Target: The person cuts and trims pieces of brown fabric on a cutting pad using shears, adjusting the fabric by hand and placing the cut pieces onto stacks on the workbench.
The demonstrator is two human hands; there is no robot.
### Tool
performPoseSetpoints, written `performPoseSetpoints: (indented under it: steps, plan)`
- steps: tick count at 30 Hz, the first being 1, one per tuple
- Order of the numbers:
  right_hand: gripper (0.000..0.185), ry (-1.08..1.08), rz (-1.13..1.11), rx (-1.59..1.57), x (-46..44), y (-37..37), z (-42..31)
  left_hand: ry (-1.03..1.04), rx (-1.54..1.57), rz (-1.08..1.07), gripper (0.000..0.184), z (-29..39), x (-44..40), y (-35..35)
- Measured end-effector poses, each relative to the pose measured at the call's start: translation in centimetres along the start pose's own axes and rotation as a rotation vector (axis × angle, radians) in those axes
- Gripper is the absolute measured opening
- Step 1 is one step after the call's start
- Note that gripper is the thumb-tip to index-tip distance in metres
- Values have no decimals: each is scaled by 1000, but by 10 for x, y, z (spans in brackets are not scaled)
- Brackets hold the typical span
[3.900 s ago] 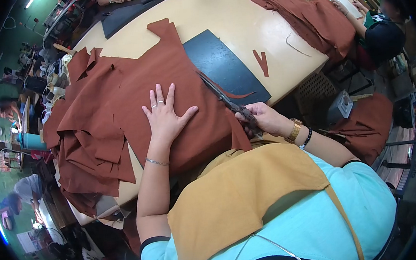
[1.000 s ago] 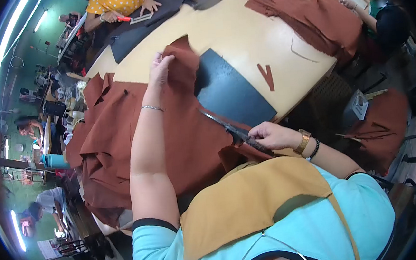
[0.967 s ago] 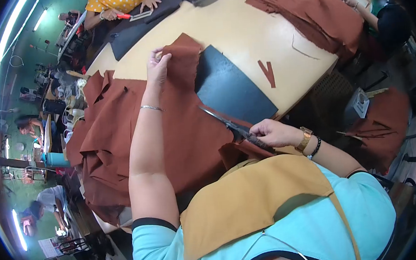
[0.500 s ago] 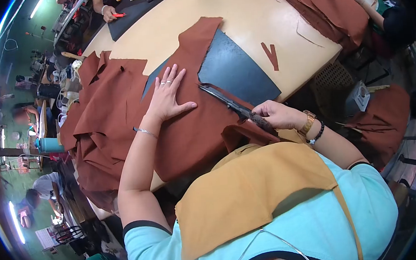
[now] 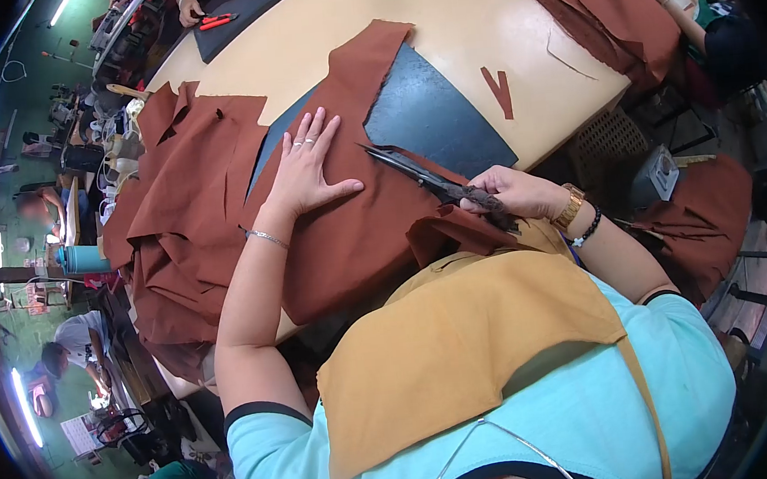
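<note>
My left hand lies flat on a sheet of reddish-brown cloth, fingers spread and pointing away from me. In my right hand is a pair of dark fabric scissors, with its handles wrapped in something worn and dark. The blades point to the upper left, at the cloth's right-hand cut edge, and look slightly parted. Under the cloth a dark, smooth board shows on the right, and a sliver of it on the left. A loose brown flap hangs near the scissors' handles.
Crumpled brown cloth spreads over the table's left side. A narrow V-shaped scrap rests on the pale table. More brown cloth lies at upper right beside another person's arm. At upper left, a person's hand is near red-handled scissors.
The scissors have parted their blades a little, and my right hand has moved slightly up. My left hand stays flat on the cloth. The other person's hand has let go of the red-handled scissors.
</note>
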State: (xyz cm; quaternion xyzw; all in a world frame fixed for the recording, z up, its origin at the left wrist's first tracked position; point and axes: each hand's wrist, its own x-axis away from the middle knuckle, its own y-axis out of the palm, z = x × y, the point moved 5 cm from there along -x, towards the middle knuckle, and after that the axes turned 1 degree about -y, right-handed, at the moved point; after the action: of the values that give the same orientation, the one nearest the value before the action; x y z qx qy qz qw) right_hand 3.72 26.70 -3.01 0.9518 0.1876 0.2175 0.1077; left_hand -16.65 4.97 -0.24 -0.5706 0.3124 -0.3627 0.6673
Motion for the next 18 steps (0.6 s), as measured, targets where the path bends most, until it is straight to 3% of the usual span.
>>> performPoseSetpoints:
  steps: [12, 18]
  plan:
    - [18, -98, 40, -144, -1, 14, 8, -152, -47, 49, 112, 5, 9, 3]
    - [14, -1, 49, -83, -1, 17, -6, -155, -51, 59, 113, 19, 13, 5]
